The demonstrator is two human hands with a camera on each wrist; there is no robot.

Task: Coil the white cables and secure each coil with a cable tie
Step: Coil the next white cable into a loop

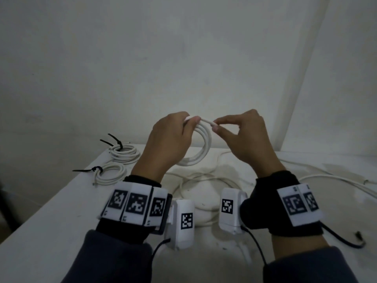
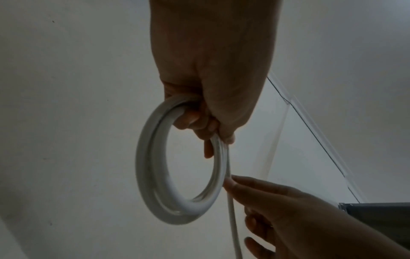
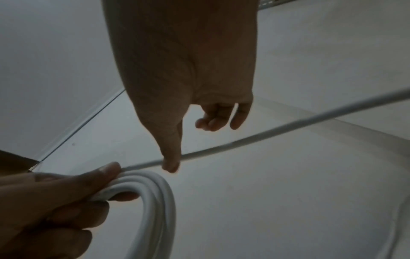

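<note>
My left hand [image 1: 173, 131] grips the top of a white cable coil [image 1: 201, 144] held upright above the table; in the left wrist view the coil [image 2: 155, 168] hangs from its curled fingers. My right hand [image 1: 240, 135] pinches the same cable's loose strand [image 1: 210, 123] between thumb and forefinger just right of the left thumb. That strand [image 3: 277, 128] trails off to the right in the right wrist view, beside the coil [image 3: 155, 198]. Two finished white coils [image 1: 124, 153] [image 1: 110, 173] with black cable ties lie at the table's far left.
Loose white cables [image 1: 204, 180] lie tangled on the white table [image 1: 51, 231] beneath my hands and run off to the right [image 1: 336, 180]. A small black piece [image 1: 358, 234] lies at the right edge. White walls stand close behind and to the right.
</note>
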